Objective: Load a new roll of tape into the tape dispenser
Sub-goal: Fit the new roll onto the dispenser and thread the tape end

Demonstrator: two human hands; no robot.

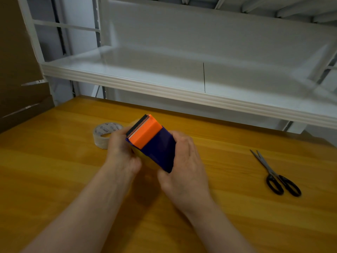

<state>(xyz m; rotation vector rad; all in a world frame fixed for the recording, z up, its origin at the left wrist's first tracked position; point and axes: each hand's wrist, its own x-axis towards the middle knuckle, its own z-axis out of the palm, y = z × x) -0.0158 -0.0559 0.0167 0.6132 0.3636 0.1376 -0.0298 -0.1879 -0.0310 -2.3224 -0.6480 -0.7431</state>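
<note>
Dispenser: the tape dispenser (155,145) is held just above the table (54,170) between both hands. It has a dark blue body, an orange cap and a black toothed blade (137,125) along its far edge.
Left hand: the left hand (121,152) has its fingers curled round the dispenser's left side, close under the blade.
Right hand: the right hand (184,167) grips the dispenser's right side and near corner, fingers wrapped on the blue body.
New roll: the tape roll (104,134) lies flat on the table just left of and beyond the dispenser, partly hidden by the left hand. It is clear film on a printed core.
Roll handling: probably light, stiff as a ring and smooth outside, so best pinched across the rim or hooked through the core (the loose end may cling).
Dispenser handling: it looks like rigid, light plastic. Hold the flat sides and keep off the teeth.
Scissors: the scissors (275,174) lie well right of the dispenser, with steel blades and black handles.
</note>
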